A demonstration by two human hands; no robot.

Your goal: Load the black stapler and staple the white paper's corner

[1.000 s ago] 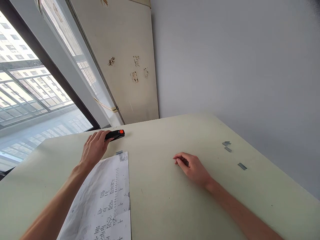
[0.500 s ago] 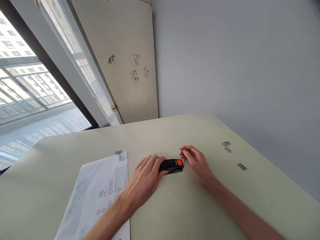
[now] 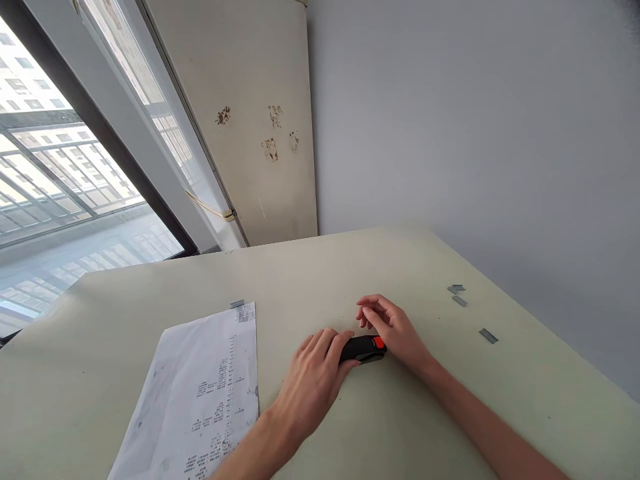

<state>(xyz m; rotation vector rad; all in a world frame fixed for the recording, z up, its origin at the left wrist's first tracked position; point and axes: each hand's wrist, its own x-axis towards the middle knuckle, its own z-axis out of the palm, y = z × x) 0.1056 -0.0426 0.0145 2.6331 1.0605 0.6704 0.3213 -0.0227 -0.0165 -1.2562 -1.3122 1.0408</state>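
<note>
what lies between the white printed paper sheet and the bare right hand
In the head view, the bare left hand lies there, holding a black-and-red plastic-looking stapler, between the white printed paper sheet and the bare right hand.

Looks like smooth, faintly shiny plastic on the long black red-ended stapler [image 3: 358,347] — like matt, smudged paper on the white rectangular sheet [image 3: 193,380] — and like dull metal on the thin grey staple strips [image 3: 489,336].
</note>
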